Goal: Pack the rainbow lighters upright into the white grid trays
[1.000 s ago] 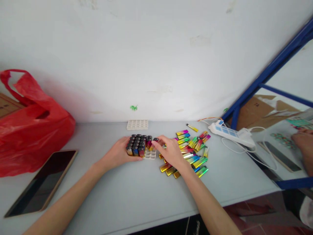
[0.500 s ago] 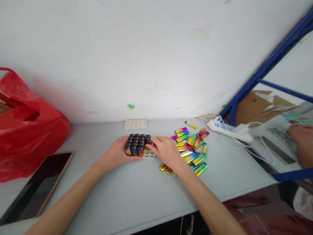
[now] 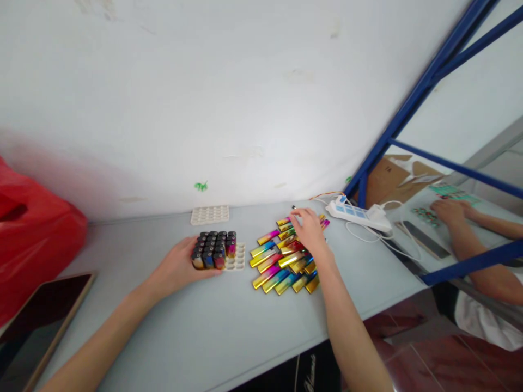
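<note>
A white tray [image 3: 238,258] on the grey table holds several upright lighters [image 3: 214,246] with black tops; its right-hand slots show bare. My left hand [image 3: 176,266] rests against the tray's near left side, fingers curled around the standing lighters. To the right lies a loose pile of shiny rainbow-coloured lighters [image 3: 278,261]. My right hand [image 3: 307,230] reaches over the far end of that pile, fingers bent down onto the lighters there; whether one is gripped is hidden.
A second white tray [image 3: 210,214] lies by the wall. A red plastic bag [image 3: 28,239] and a dark tablet [image 3: 36,321] sit at the left. A white power strip [image 3: 357,214] with cables lies at the right, beyond it a blue frame [image 3: 412,98] and another person's hand [image 3: 447,211].
My right hand left the tray and moved right and away to the far end of the lighter pile. The view swung right. My left hand stayed at the tray.
</note>
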### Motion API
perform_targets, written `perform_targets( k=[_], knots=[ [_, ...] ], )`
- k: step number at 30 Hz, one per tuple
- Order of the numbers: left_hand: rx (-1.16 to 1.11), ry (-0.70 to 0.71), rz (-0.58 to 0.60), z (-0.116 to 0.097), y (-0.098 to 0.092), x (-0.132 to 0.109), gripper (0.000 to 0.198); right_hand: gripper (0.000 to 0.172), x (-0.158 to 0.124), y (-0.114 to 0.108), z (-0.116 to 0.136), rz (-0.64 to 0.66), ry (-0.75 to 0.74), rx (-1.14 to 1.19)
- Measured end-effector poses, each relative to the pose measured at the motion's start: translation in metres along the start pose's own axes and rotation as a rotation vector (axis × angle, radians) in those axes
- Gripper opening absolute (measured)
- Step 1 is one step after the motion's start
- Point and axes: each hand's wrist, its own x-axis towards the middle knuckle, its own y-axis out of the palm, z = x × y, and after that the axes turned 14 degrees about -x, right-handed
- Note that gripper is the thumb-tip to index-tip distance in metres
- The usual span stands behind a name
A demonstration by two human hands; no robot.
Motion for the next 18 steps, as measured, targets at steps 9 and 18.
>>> perform_targets(
  k=[9,18],
  knots=[
    [0.002,0.016,0.005,0.003,0.001,0.003,0.062,0.034,0.017,-0.019,-0.097,0.073,0.408,-0.234],
    [0.003,0.02,-0.015,0.004,0.002,0.003,0.064,0.044,0.018,-0.01,-0.104,0.126,0.388,-0.077]
  ],
)
